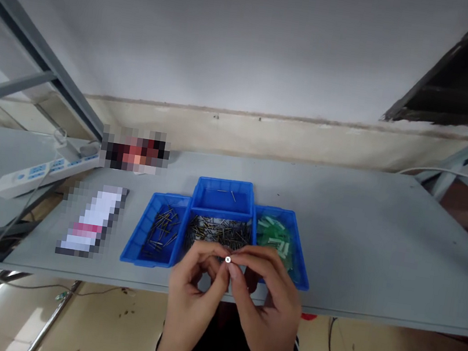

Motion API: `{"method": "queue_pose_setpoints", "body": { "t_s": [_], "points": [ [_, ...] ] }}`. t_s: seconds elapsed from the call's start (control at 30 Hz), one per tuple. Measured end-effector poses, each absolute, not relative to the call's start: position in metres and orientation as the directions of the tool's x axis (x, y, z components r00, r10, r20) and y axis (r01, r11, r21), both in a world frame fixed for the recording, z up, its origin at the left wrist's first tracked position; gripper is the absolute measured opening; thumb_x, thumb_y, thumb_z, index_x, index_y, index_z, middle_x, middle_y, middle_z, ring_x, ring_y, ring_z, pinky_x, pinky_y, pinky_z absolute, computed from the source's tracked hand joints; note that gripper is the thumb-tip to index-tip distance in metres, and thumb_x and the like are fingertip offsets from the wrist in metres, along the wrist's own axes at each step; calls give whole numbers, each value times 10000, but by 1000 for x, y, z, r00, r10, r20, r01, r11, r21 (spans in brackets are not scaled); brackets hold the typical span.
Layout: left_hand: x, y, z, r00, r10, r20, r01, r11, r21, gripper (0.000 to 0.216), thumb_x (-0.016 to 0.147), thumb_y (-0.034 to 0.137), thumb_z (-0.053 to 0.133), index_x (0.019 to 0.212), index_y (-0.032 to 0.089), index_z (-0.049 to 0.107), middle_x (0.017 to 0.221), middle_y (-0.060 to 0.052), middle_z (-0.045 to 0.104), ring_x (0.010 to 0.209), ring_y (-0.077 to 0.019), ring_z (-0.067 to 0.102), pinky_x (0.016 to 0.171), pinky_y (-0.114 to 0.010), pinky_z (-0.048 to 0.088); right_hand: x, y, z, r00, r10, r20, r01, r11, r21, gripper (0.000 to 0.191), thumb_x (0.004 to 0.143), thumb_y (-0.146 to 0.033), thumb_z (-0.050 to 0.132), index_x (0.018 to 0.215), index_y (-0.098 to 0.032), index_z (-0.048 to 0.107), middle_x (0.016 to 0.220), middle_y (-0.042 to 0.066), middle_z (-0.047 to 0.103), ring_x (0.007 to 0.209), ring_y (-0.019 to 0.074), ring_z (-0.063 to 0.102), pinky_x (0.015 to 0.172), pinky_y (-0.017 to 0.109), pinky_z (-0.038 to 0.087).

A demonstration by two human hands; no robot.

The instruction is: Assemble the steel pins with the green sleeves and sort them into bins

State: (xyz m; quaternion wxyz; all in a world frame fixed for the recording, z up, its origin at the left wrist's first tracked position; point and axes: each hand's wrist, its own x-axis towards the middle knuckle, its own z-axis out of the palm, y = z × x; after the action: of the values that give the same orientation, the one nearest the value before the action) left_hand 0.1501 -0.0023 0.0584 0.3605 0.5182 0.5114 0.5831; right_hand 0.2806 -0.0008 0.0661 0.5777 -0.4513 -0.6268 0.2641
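A small screw point(228, 259) with a cross-slotted round head faces me; its shank is hidden by the fingers. My left hand point(198, 287) pinches it from the left, and my right hand point(266, 297) pinches it from the right, thumbs and index fingertips meeting. Just beyond the hands, a blue bin point(221, 215) is filled with many loose screws point(217, 230). To its left, another blue bin point(130, 251) holds several long screws point(164, 225). The right blue bin point(304, 280) contains green and whitish plastic pieces point(279, 244), partly covered by my right hand.
Behind stands a blue bin point(215, 199) with a few thin screws in it. Left on the grey table point(359, 247) lies a blurred phone-like item point(93, 219); a pixelated object point(136, 152) sits behind. A white power strip point(47, 171) and metal frame posts point(45, 53) border the left side.
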Motion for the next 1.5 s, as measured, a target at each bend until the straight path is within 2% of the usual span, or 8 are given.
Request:
{"method": "queue_pose_setpoints", "body": {
  "t_s": [0.53,0.6,0.7,0.77,0.93,1.03,1.2,1.5],
  "points": [
    [141,11,55,-144,976,161,95,-149,984,59,987,279,787,1022,234,805,632,41,708,559,-119,684,591,-195,552,275,7,61,149,860,488,300,431,-851,157,1010,-124,728,1071,-264,764,1023,8,729,689,113,622,602,255,539],
    [137,11,59,-137,982,129,70,-121,990,158,992,300,793,1139,247,809,768,14,789,547,-112,678,571,-208,556,273,11,65,151,849,507,308,447,-840,158,1015,-117,718,1065,-261,759,1012,5,729,684,115,619,596,258,528],
    [128,7,68,-215,970,111,37,-106,994,363,1011,356,789,1365,288,739,1180,-57,846,565,-94,674,510,-216,523,273,29,79,111,808,578,360,510,-781,146,1018,-119,721,1066,-255,742,1008,-1,736,677,112,611,630,266,530],
    [121,5,72,-309,943,126,44,-118,992,352,1032,399,766,1365,289,729,1250,-66,830,575,-85,652,491,-213,490,275,50,91,52,769,638,432,558,-708,125,1032,-131,711,1061,-251,732,1006,0,744,710,124,634,680,283,538],
    [103,2,74,-481,869,113,55,-99,994,238,1046,448,734,1123,228,784,960,-34,820,582,-100,582,477,-207,419,278,99,104,-209,805,555,744,499,-445,86,1075,-164,659,1064,-223,721,1056,38,763,803,175,691,694,326,486],
    [97,-1,75,-556,821,126,108,-79,991,246,1052,461,723,1067,226,795,879,-11,785,620,-107,577,541,-214,451,277,102,96,-386,814,435,779,540,-319,103,1077,-175,663,1012,-220,729,994,38,761,849,203,707,683,331,461],
    [95,-3,74,-569,807,159,187,-61,980,252,1082,473,690,1059,243,793,833,18,743,636,-107,585,603,-224,489,276,89,76,-606,752,260,706,659,-261,184,998,-73,686,895,-224,702,888,33,747,869,238,711,720,348,489],
    [98,-2,69,-472,868,157,171,-84,982,247,1102,465,666,1077,253,790,799,22,730,627,-106,593,574,-209,485,278,97,63,-592,762,264,728,646,-231,234,893,0,694,843,-224,650,819,45,732,790,245,697,836,393,524]
  ]
}}
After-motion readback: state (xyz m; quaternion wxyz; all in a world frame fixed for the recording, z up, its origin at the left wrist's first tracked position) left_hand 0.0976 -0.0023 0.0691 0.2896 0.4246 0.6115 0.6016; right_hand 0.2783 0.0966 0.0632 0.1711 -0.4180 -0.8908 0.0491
